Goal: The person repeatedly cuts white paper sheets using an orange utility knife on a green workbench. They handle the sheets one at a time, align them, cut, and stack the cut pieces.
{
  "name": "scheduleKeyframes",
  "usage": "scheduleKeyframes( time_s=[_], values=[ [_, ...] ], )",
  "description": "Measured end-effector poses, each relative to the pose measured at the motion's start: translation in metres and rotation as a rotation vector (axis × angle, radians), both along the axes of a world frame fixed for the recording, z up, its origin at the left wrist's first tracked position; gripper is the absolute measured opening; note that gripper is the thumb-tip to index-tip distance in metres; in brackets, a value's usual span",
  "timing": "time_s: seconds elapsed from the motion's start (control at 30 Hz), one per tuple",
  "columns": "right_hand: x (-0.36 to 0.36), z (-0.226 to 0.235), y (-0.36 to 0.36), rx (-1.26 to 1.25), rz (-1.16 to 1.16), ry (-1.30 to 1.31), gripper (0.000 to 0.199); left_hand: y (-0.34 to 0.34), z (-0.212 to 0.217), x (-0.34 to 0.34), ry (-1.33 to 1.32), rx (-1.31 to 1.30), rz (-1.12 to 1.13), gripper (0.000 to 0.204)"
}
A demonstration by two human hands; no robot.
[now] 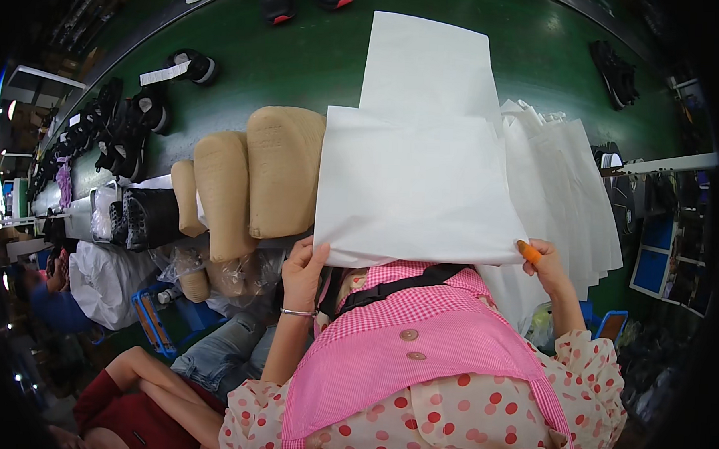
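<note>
A large white paper sheet (417, 187) lies in front of me, its near edge at my waist. My left hand (300, 266) pinches its near left corner between thumb and fingers. At the near right corner, my right hand (542, 263) grips the same sheet. One of its fingertips wears an orange finger cot (528, 251). Beyond this sheet, more white paper (431, 63) sticks out on the green table. A fanned stack of white sheets (573, 194) rests just to the right, partly under the sheet I hold.
Tan rounded foot-shaped forms (285, 173) stand left of the paper, some in clear plastic. Black shoes (127, 130) line the green table (262, 68) at left, with others at the far edge and right. A person in a red top (139, 411) sits close at my left.
</note>
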State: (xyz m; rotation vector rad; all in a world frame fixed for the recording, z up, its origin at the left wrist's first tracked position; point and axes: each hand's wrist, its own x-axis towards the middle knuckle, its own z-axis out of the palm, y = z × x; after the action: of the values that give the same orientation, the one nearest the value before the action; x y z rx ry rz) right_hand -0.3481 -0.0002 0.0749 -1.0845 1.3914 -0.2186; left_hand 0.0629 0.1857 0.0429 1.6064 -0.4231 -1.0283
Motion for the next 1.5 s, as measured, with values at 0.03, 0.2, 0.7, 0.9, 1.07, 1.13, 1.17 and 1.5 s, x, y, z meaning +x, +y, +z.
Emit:
scheduleKeyframes(
  time_s=[0.03, 0.2, 0.7, 0.9, 1.07, 1.13, 1.17, 1.5],
  values=[
    [-0.002, 0.004, -0.001, -0.062, 0.019, -0.012, 0.025, -0.002, 0.007, 0.000, 0.001, -0.020, 0.006, 0.019],
    [-0.001, 0.028, -0.011, -0.283, -0.013, -0.111, 0.021, -0.012, 0.039, 0.001, 0.012, -0.150, -0.017, 0.016],
    [0.003, 0.055, -0.042, -0.831, -0.249, -0.272, 0.019, -0.034, 0.097, 0.022, -0.278, -0.673, 0.059, 0.011],
    [0.025, 0.074, -0.055, -1.070, -0.153, -0.385, 0.033, -0.044, 0.118, 0.028, -0.366, -0.798, 0.057, 0.015],
    [0.025, 0.081, -0.057, -1.076, -0.230, -0.432, 0.032, -0.048, 0.130, 0.023, -0.386, -0.783, 0.189, 0.023],
    [0.019, 0.076, -0.053, -1.002, -0.379, -0.496, 0.027, -0.052, 0.128, 0.022, -0.520, -0.724, 0.301, 0.027],
    [0.020, 0.076, -0.054, -0.967, -0.468, -0.518, 0.026, -0.055, 0.131, 0.022, -0.604, -0.733, 0.343, 0.026],
    [0.052, 0.097, -0.046, -0.851, -0.361, -0.635, 0.052, -0.083, 0.152, 0.016, -0.754, -0.717, 0.615, 0.022]
  ],
)
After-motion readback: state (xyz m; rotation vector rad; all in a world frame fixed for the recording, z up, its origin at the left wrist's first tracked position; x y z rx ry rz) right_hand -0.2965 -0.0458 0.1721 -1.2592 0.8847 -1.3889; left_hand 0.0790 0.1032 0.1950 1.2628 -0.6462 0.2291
